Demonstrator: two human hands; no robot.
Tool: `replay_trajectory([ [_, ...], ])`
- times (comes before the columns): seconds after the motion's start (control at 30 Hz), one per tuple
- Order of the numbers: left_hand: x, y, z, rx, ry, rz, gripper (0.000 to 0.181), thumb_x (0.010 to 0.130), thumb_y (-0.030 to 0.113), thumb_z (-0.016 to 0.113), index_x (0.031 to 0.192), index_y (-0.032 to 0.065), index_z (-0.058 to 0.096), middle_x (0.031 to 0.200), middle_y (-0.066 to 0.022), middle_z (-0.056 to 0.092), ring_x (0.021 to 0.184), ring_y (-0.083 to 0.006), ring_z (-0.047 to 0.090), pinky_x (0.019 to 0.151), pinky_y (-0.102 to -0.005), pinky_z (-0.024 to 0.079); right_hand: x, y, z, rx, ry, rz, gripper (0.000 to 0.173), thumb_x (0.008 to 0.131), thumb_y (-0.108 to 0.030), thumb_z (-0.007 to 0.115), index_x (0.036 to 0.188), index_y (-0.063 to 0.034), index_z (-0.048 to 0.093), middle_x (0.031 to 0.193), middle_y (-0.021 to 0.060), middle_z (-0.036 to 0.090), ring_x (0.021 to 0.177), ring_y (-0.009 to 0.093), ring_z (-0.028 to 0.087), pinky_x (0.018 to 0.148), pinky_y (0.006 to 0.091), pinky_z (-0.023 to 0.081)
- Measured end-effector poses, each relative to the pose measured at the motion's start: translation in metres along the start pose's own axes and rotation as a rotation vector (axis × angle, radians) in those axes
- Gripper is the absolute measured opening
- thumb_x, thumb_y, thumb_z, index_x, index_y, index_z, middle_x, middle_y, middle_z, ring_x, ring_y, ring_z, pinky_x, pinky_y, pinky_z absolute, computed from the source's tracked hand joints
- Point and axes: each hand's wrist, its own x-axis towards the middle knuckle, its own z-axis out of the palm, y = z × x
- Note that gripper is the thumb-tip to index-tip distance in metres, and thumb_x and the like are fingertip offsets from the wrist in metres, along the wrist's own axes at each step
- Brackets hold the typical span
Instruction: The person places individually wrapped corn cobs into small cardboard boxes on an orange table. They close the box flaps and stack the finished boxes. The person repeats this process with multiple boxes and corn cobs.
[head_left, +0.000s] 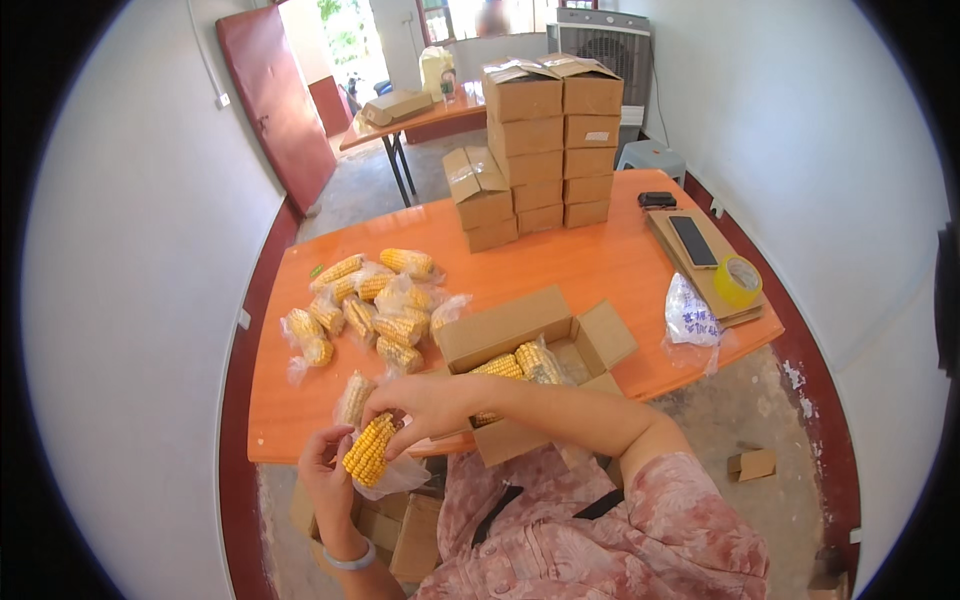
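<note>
My right hand (427, 405) grips a yellow corn cob (370, 452) by its upper end, above the table's near edge. My left hand (327, 461) is at the cob's left side, fingers curled and thumb against it; whether it also pinches the bag is unclear. A clear plastic bag (397, 478) hangs below the cob. Just behind my hands lies a paler bagged cob (355, 399). To the right stands an open cardboard box (502, 330) with several cobs (538, 363) inside, partly hidden by my right forearm.
Several bagged cobs (397, 328) lie on the orange table (300, 405). Stacked cardboard boxes (525, 139) stand at its far side. At right are flat cardboard (664, 240), a phone (693, 241), a yellow tape roll (738, 281) and a printed plastic bag (690, 315). Another open box (416, 532) sits below.
</note>
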Motion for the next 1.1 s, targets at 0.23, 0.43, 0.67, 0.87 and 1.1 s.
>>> replay_trajectory([
  [0.23,0.002,-0.002,-0.007,-0.1,-0.044,-0.133,0.012,0.097,0.0,0.061,0.107,-0.004,0.068,0.097,-0.0063,0.07,0.085,-0.0101,0.065,0.075,-0.0231,0.052,0.001,0.0,-0.006,0.006,-0.088,0.024,0.048,0.082,-0.024,0.082,0.119,-0.0018,0.063,0.115,0.0145,0.064,0.104,0.025,0.063,0.087,0.0348,0.052],
  [0.43,0.004,-0.007,-0.01,-0.431,-0.031,-0.188,0.016,0.103,0.006,0.055,0.113,-0.0031,0.064,0.105,-0.0071,0.068,0.093,-0.0108,0.063,0.082,-0.0242,0.051,0.0,-0.005,-0.006,0.147,-0.042,0.06,0.044,0.082,-0.017,0.082,0.118,-0.0016,0.062,0.114,0.0126,0.065,0.103,0.021,0.064,0.089,0.0338,0.052],
  [0.67,0.008,0.005,-0.003,-0.235,-0.014,-0.113,0.016,0.103,0.009,0.056,0.112,-0.001,0.064,0.098,-0.0025,0.066,0.085,-0.0081,0.06,0.075,-0.0224,0.049,0.005,0.013,-0.008,0.254,0.055,0.037,0.042,0.083,-0.016,0.082,0.118,-0.0013,0.062,0.114,0.0107,0.067,0.107,0.017,0.063,0.09,0.0317,0.052],
  [0.87,0.007,0.007,-0.008,-0.06,0.052,-0.163,0.019,0.101,0.013,0.059,0.113,0.0014,0.067,0.095,-0.0005,0.065,0.082,-0.0071,0.059,0.07,-0.0233,0.048,0.004,-0.003,-0.022,-0.022,0.24,0.231,0.053,0.087,-0.021,0.08,0.132,-0.0021,0.06,0.118,0.0092,0.067,0.106,0.016,0.065,0.092,0.0297,0.052],
  [1.1,0.014,0.018,-0.005,-0.251,0.092,-0.113,0.017,0.1,0.008,0.058,0.113,0.0006,0.067,0.103,-0.0026,0.068,0.09,-0.0092,0.065,0.076,-0.0239,0.054,-0.007,-0.008,-0.021,0.612,0.27,0.262,0.044,0.094,-0.014,0.074,0.133,-0.0012,0.059,0.119,0.004,0.066,0.109,0.011,0.062,0.094,0.0261,0.051],
])
